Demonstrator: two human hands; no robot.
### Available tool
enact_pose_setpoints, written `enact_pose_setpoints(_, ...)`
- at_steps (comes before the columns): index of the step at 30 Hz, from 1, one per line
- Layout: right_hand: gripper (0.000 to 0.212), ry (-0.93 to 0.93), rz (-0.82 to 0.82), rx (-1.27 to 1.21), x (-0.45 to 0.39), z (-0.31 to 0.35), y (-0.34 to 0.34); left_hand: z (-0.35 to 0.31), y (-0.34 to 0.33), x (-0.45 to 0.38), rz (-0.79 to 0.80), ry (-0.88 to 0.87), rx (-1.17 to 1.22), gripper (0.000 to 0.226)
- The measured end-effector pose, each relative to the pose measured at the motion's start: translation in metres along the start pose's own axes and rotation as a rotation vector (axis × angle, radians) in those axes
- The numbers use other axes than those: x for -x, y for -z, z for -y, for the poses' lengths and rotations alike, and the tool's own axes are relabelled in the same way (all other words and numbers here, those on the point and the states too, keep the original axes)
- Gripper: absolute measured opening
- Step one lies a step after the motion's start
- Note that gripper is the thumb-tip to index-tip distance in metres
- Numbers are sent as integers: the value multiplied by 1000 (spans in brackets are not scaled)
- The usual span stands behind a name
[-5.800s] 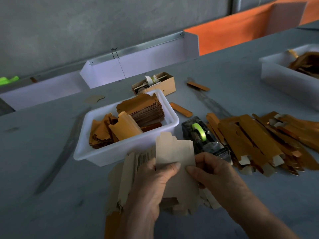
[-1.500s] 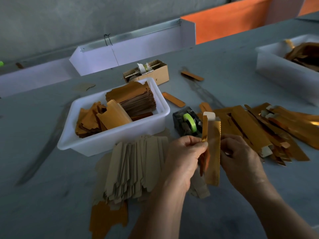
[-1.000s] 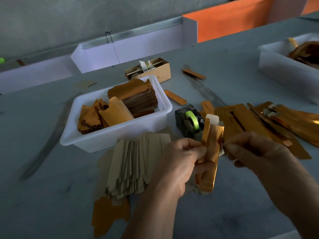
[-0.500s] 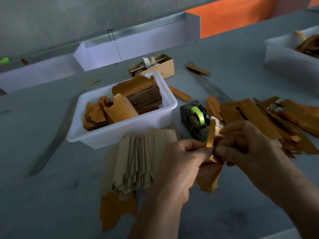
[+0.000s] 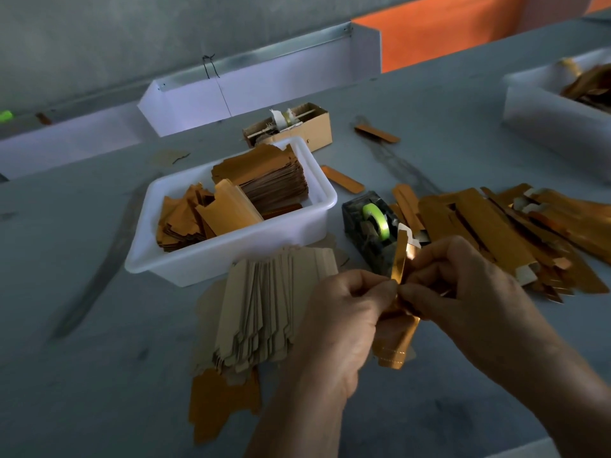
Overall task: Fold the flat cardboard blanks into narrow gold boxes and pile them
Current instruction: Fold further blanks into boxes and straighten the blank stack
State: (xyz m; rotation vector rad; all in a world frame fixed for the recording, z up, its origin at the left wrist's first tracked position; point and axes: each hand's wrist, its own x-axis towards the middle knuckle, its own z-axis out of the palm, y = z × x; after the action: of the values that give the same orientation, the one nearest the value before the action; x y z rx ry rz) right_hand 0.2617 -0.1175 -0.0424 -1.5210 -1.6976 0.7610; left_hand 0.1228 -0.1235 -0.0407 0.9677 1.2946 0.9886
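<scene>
A narrow gold box (image 5: 398, 338) stands nearly upright over the grey table, half formed, its top flap sticking up. My left hand (image 5: 337, 325) pinches its left edge near the middle. My right hand (image 5: 463, 292) pinches it from the right, fingers curled over the upper part. A fanned stack of flat blanks (image 5: 264, 309), plain side up, lies left of my hands, with a gold blank (image 5: 221, 404) below it. Folded gold boxes (image 5: 496, 233) lie piled to the right.
A white tub (image 5: 231, 256) with gold blanks stands behind the stack. A tape dispenser (image 5: 370, 233) with green tape sits behind my hands. A small cardboard box (image 5: 310, 127), loose gold strips and another white tub (image 5: 542, 107) lie farther back.
Since 5.8 s ago the flat blank has been folded into a narrow upright gold box. Over the last second my right hand closed in on its upper part, next to my left hand.
</scene>
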Motion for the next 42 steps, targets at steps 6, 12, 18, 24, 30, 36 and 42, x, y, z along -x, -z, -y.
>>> enact_pose_setpoints(6,26,-8,-69,218,4,12,-1,3,-8,6,-88,-130,-54,18)
enact_pose_setpoints(12,43,-72,-98,371,4,22,1,0,-6,9,-131,-243,-122,16)
enact_pose_setpoints(18,42,-225,35,-298,2,10,-3,-11,1,14,-84,-186,-95,13)
enact_pose_setpoints(24,15,-300,1,-527,-1,-2,-11,-12,16,14,-206,-216,-566,4)
enact_pose_setpoints(30,9,-82,-347,356,-47,-52,18,-10,81,10,-696,-87,-1113,38)
enact_pose_setpoints(36,48,-321,-192,626,-65,-77,23,8,92,4,-564,137,-1150,33)
enact_pose_setpoints(42,28,-130,-391,457,-46,-61,12,0,80,2,-643,69,-1314,17)
